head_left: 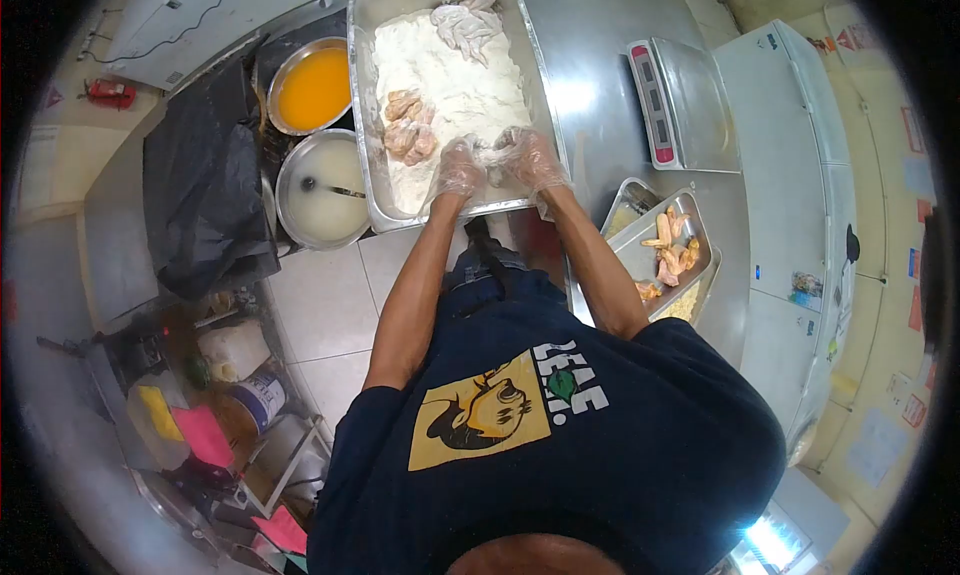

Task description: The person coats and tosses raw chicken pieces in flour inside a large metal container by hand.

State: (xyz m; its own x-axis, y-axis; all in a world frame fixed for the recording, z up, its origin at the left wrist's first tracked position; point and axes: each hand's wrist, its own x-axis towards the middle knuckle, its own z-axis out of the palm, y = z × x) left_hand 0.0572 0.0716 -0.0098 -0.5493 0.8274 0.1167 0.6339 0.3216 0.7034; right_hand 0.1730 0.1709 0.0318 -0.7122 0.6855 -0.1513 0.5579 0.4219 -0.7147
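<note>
A deep metal tray (530, 50) holds a bed of white flour (420, 60). At the near end of it, my left hand (459, 170) and my right hand (527, 161), both in clear plastic gloves, are close together with fingers curled. Between them is a whitish, flour-covered chicken piece (488, 155), mostly hidden by the fingers. Unfloured raw chicken pieces (409, 130) lie on the flour left of my left hand. Coated chicken wings (468, 27) are heaped at the far end of the tray.
Left of the tray stand a bowl of orange liquid (313, 87) and a bowl of cloudy liquid (325, 200) with a ladle (345, 191). To the right are a digital scale (690, 105) and a smaller tray (640, 255) with chicken pieces (672, 250). Black plastic sheeting (200, 175) hangs at left.
</note>
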